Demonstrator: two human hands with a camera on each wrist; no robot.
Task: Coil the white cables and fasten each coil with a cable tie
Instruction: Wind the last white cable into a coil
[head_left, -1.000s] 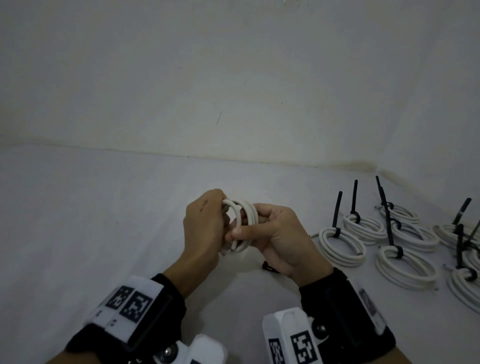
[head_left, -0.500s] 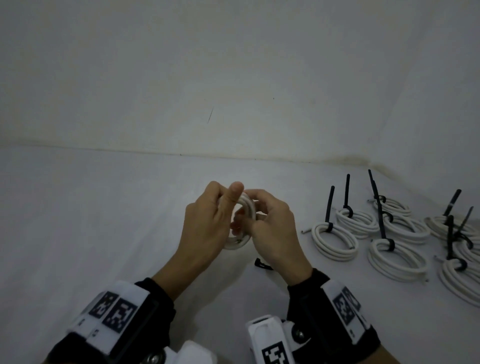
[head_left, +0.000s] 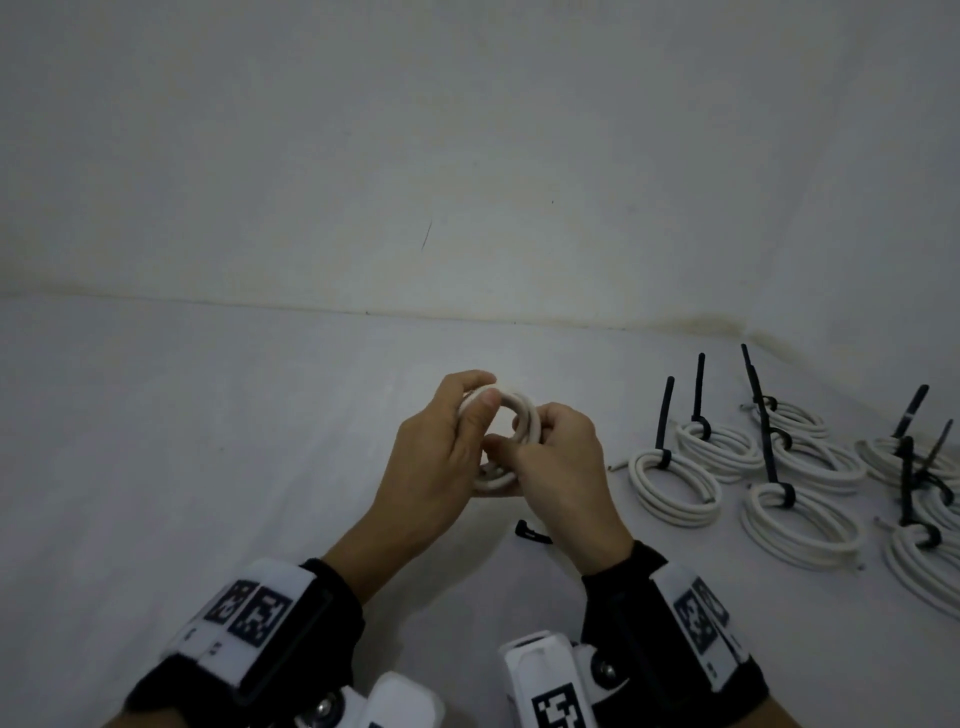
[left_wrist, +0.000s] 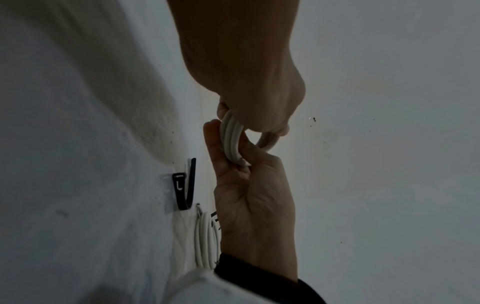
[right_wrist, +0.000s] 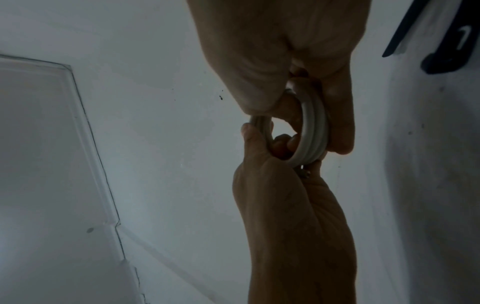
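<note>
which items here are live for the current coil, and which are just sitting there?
In play:
- white cable coil, untied, held off the surface
- left hand gripping its left side
- right hand gripping its right side
- loose black cable tie lying on the white surface below the hands, likely next

Lying about:
- finished tied coils at right, black tie tails sticking up

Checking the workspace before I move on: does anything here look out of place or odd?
Nothing stands out. Both hands, left hand and right hand, hold the untied white cable coil; a loose black cable tie lies beneath on the table.
</note>
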